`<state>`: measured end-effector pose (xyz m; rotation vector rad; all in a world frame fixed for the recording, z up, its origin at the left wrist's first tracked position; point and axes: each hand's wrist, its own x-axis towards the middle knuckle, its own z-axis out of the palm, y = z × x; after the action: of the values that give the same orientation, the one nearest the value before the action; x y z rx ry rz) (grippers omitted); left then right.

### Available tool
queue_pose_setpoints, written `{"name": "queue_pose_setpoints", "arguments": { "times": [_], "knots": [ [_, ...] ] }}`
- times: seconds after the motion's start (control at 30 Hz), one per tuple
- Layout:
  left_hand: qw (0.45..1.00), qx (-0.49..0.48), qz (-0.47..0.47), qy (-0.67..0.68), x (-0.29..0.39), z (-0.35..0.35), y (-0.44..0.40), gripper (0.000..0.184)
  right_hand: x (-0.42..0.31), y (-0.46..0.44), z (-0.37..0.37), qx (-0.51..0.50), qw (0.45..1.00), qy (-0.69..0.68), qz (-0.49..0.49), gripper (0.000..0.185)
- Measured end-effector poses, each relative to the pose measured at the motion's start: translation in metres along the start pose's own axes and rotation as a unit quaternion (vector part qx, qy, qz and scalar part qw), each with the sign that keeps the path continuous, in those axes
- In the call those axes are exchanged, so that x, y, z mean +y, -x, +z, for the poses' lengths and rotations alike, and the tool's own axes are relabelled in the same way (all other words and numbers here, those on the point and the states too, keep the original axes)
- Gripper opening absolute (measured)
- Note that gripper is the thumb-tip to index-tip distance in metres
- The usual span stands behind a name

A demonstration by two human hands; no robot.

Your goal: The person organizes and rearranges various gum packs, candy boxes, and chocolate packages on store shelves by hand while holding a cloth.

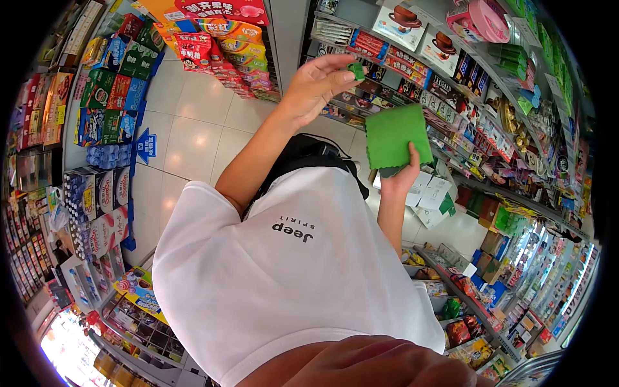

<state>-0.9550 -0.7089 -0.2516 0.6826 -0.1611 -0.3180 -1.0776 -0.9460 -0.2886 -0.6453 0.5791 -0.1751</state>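
My left hand (320,82) is raised in front of the shelves, its thumb and fingertips pinching a small green piece (356,71). What exactly that piece is, I cannot make out. Lower and to the right, my right hand (401,175) grips a green cloth (398,135) by its near edge. The thumb lies on top and the other fingers are hidden beneath. The cloth is roughly square with zigzag-cut edges, and something dark grey shows under its near corner. Packed shelves (445,84) of boxed and bagged snacks stand just beyond both hands.
Red and orange candy bags (222,45) hang on a rack at the upper left. Stacked gum and candy packs (113,90) fill the left counter. A black bag (309,155) is at my waist. White cartons (431,193) lie on the tiled floor (200,122) to the right.
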Motion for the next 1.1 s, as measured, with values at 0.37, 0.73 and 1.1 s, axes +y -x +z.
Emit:
{"name": "queue_pose_setpoints", "arguments": {
  "times": [0.37, 0.73, 1.1],
  "knots": [
    [0.947, -0.207, -0.132, 0.209, -0.006, 0.032, 0.032, 0.038, -0.033, 0.058, 0.110, -0.213, 0.658, 0.484, -0.536, 0.035],
    [0.978, -0.198, -0.046, 0.043, 0.006, 0.052, 0.040, 0.040, -0.046, 0.070, 0.111, -0.222, 0.478, 0.544, -0.653, 0.040],
    [0.977, -0.194, 0.064, -0.053, -0.006, 0.059, 0.034, 0.039, -0.043, 0.065, 0.100, -0.207, 0.526, 0.573, -0.593, 0.038]
  ]
}}
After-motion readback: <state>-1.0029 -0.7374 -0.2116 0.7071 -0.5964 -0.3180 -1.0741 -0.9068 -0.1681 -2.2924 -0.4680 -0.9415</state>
